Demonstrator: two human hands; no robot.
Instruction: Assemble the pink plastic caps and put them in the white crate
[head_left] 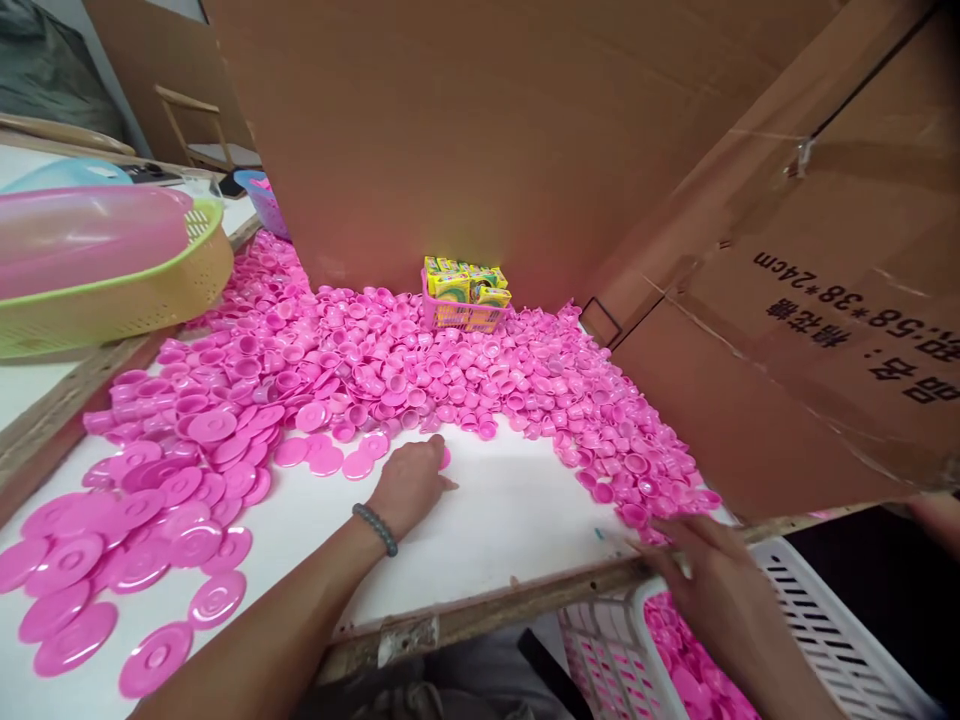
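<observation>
My left hand (409,490), with a dark beaded bracelet (375,528) at the wrist, is low over the white tabletop (495,520). Its fingers curl around a small pink piece (445,457), mostly hidden behind them; the thumb sticks out to the right. Flat pink saucers (358,464) lie just left of these fingers. At the front edge, my right hand (705,560) is open with its fingers apart, beside small pink cups (634,514) and above a white basket (817,610) that holds more pink pieces (686,650).
A pink basket of yellow packets (465,315) stands at the back amid a heap of pink cups (397,370). Cardboard walls (480,130) border the back and right. Larger pink saucers (135,560) pile up at left, near a green basket (112,310). A wooden rim (495,618) edges the table.
</observation>
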